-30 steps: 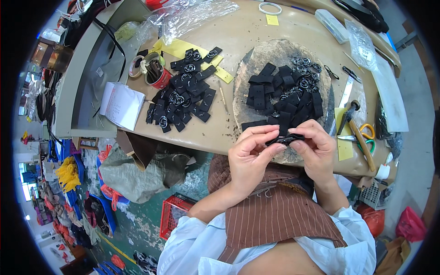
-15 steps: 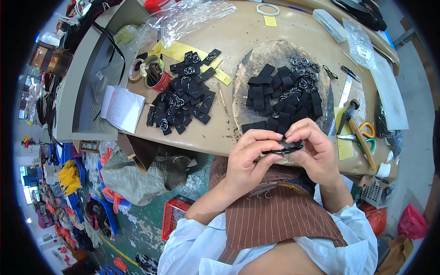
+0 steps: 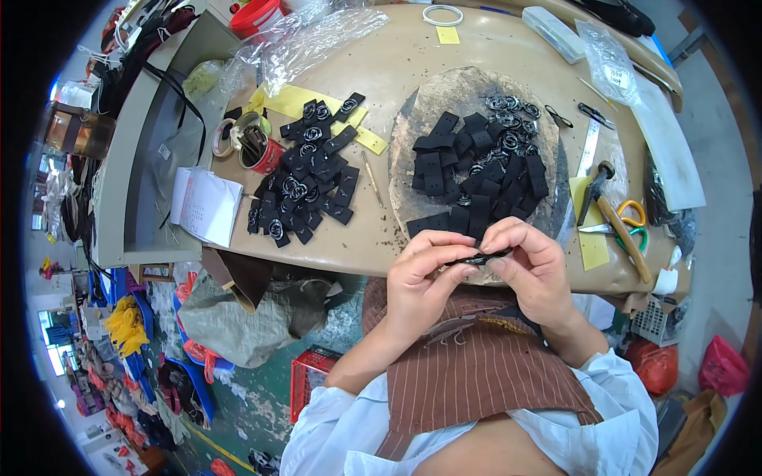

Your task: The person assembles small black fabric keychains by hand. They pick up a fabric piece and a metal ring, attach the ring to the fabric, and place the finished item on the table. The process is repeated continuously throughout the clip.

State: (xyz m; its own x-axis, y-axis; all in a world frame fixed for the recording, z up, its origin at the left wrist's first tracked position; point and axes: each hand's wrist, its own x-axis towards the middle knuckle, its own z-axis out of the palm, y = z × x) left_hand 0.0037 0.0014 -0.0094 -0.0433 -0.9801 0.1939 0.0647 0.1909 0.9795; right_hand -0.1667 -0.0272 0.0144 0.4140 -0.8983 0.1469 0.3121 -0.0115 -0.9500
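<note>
**Small black strap (image 3: 478, 259) pinched at the near side of the round board (image 3: 440, 89)**

The tan table (image 3: 341, 71) spreads out on every side of the round board. A brown striped apron (image 3: 484, 369) covers the person's lap on the board's near side, and a grey sack (image 3: 230, 317) sits below table height, off to the board's near left.

On the board itself lies one heap of black straps (image 3: 480, 190). A second heap (image 3: 305, 178) lies on the table to the board's left, and a white paper pad (image 3: 208, 206) is well beyond it, farther left of the board.

To the board's right lies a hammer (image 3: 625, 242).

The left hand (image 3: 421, 278), at the board's near side, grips the small strap's left end between thumb and fingertips. The right hand (image 3: 532, 270), just beside it, grips the right end in the same way. The strap is seen nearly edge-on, so its finer details cannot be told.

Scissors (image 3: 597, 228) lie right of the board beside the hammer. A red pot (image 3: 268, 156) stands left of the board, against the second heap. A thin stick (image 3: 371, 180) lies just left of the board. Shiny rings (image 3: 512, 143) cluster on the board's far right part.
</note>
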